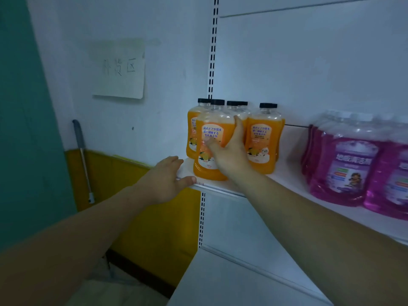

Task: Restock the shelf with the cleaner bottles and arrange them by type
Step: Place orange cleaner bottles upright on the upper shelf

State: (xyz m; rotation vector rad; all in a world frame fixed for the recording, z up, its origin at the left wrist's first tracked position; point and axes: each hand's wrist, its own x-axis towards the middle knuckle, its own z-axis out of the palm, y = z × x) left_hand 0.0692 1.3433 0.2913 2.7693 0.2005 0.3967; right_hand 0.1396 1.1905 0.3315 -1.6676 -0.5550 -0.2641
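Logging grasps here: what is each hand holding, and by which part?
The right hand grips the front orange bottle around its labelled middle. The left hand holds nothing; it rests on the shelf corner.

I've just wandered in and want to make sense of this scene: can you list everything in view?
orange bottles: six black caps show, orange, left end of the shelf
front orange bottle: one of those, nearest the shelf's edge
purple bottles: several, count unclear, purple, right on the same shelf
shelf: one, white, mid-frame
lower shelf: one, white, below
paper sign: one, white, on the wall, upper left
pole: one, grey, leaning against the wall at left
yellow panel: one, yellow, below the shelf's left end
left hand: fingers straight, rests on the shelf's left corner
right hand: grips the front orange bottle
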